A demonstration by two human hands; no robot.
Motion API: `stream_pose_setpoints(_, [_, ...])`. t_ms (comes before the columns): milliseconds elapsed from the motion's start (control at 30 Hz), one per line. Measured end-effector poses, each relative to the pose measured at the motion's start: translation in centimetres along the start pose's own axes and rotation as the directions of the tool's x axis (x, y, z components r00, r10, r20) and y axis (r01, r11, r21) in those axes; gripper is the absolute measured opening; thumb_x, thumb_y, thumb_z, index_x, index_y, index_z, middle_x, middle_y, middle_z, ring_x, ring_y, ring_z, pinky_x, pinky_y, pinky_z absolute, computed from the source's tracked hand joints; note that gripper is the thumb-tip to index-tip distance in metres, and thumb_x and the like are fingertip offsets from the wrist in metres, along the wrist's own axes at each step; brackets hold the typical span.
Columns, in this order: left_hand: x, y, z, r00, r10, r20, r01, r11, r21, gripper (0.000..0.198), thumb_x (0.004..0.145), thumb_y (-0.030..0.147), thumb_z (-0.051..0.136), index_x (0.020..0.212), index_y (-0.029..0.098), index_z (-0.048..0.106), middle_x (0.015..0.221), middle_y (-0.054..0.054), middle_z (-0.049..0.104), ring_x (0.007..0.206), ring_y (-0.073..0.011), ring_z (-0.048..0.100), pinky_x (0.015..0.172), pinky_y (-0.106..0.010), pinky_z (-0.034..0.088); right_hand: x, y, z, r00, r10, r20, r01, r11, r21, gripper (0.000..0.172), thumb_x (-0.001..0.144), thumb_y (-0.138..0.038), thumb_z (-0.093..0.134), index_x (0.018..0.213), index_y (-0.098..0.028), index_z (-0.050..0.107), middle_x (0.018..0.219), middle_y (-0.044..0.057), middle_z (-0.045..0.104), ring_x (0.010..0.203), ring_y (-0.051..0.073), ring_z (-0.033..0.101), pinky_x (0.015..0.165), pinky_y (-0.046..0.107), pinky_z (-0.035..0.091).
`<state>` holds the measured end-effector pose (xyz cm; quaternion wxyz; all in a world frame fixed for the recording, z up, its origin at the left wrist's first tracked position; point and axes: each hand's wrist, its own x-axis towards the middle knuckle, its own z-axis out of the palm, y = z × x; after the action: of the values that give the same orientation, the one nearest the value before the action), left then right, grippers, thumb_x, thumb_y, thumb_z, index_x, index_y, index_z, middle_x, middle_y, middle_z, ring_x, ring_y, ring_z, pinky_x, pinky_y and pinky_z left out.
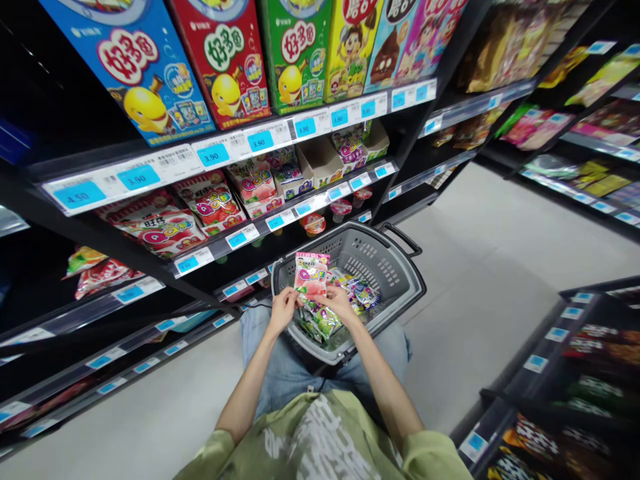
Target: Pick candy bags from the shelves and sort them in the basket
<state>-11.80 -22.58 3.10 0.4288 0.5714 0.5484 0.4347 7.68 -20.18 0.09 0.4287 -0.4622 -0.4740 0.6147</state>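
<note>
A pink and white candy bag (311, 273) with peach pictures is held up over the grey shopping basket (350, 230). My left hand (285, 308) pinches its lower left corner. Thumb and fingers of my right hand (337, 303) are closed on its lower right corner. Beneath it, in the basket, lie several other candy bags, among them a green one (325, 321) and a purple and blue one (367, 295). The basket stands in front of my knees, and its black handle (403, 239) hangs out at the far right.
On the left shelf, red candy bags (213, 203) and an open display carton (320, 160) sit below several upright snack boxes (227, 80). Fruit jelly cups (313, 225) stand on a lower shelf close to the basket. Another shelf (540, 360) borders the right. Grey floor (480, 240) lies between.
</note>
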Motion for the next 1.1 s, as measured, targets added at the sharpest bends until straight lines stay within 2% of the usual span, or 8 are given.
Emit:
stream_pose_setpoints(167, [-0.1,-0.5,0.0,1.0,0.009,-0.025,-0.008,1.0,0.013,0.033,0.095,0.047,0.048,0.078,0.02,0.056,0.064,0.001,0.067,0.057,-0.0128,0.06,0.062,-0.023,0.047,0.0,-0.2,0.1,1.0,0.015,0.018,-0.016,0.999,0.032,0.045,0.059,-0.055,0.085,0.068,-0.017,0.064,0.062,0.001,0.065,0.055,0.014,0.058,0.055,0.026,0.045])
stream_pose_setpoints(367, [-0.2,-0.8,0.1,0.999,0.012,-0.032,-0.013,1.0,-0.006,0.031,0.095,0.046,0.05,0.081,0.02,0.058,0.066,0.001,0.067,0.058,-0.0121,0.059,0.061,-0.023,0.046,-0.1,-0.5,0.1,1.0,-0.003,-0.027,0.003,1.0,0.012,0.047,0.059,-0.054,0.086,0.056,-0.02,0.054,0.056,0.002,0.063,0.051,0.015,0.056,0.052,0.027,0.042])
stream_pose_setpoints(600, [-0.2,-0.9,0.0,1.0,0.0,-0.012,0.0,0.998,-0.065,0.035,0.094,0.049,0.05,0.081,0.019,0.061,0.069,-0.001,0.07,0.061,-0.0138,0.061,0.061,-0.024,0.047,-0.4,-1.1,0.3,0.995,-0.041,-0.092,0.042,0.999,0.012,0.045,0.057,-0.053,0.087,0.054,-0.02,0.057,0.054,0.003,0.061,0.05,0.015,0.052,0.052,0.029,0.04])
stream_pose_setpoints(867, [-0.3,-0.7,-0.4,0.999,0.001,-0.04,-0.003,0.999,-0.051,0.044,0.096,0.05,0.047,0.066,0.019,0.057,0.059,0.0,0.066,0.058,-0.0133,0.058,0.065,-0.024,0.046,-0.5,-0.6,0.2,0.997,-0.054,-0.053,0.055,0.998,0.028,0.04,0.057,-0.05,0.088,0.053,-0.019,0.063,0.055,0.004,0.064,0.05,0.015,0.055,0.052,0.028,0.04])
stream_pose_setpoints(1100, [-0.3,-0.9,-0.1,0.999,-0.001,-0.05,-0.002,0.998,-0.057,0.041,0.094,0.05,0.05,0.07,0.019,0.06,0.059,0.0,0.065,0.057,-0.0131,0.058,0.061,-0.024,0.046,-0.6,-1.0,0.3,0.995,-0.066,-0.07,0.069,0.997,0.03,0.044,0.059,-0.054,0.086,0.052,-0.02,0.058,0.053,0.004,0.063,0.047,0.014,0.053,0.051,0.028,0.039])
